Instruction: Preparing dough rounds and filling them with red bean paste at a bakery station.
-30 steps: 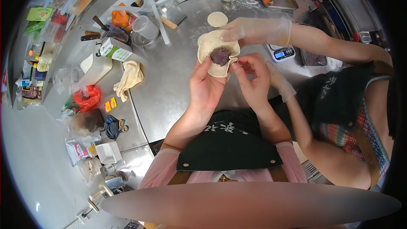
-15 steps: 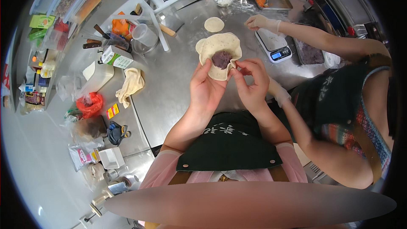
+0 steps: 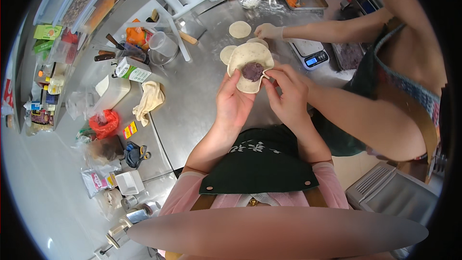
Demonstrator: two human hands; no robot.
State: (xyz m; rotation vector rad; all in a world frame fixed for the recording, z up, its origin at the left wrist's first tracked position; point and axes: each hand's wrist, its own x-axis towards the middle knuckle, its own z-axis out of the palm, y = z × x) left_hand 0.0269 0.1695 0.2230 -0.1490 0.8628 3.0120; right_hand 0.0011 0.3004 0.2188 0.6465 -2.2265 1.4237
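Note:
A round dough wrapper [image 3: 244, 57] with a dark purple mound of filling [image 3: 252, 71] lies in my left hand [image 3: 232, 97]. The left fingers cup it from below, with the thumb over its near left edge. My right hand [image 3: 288, 88] pinches the wrapper's right edge between thumb and fingers, where the dough is gathered into small folds. Flat on the steel table are more dough rounds: a whole one [image 3: 239, 29] beyond my hands, a partly covered one [image 3: 226, 55] to the left, and another [image 3: 258, 42] behind the wrapper.
A co-worker's gloved hand [image 3: 269, 31] reaches in just beyond the wrapper, the body leaning close on my right. A digital scale [image 3: 315, 60] and a tray of purple filling [image 3: 350, 57] sit at right. Leftward lie a cloth [image 3: 149, 100], a carton [image 3: 133, 69] and a plastic jug [image 3: 162, 41].
The co-worker has leaned in, and the gloved hand has moved left to beside the dough rounds. My hands stay nearly in place, with the right still pinching the wrapper's edge.

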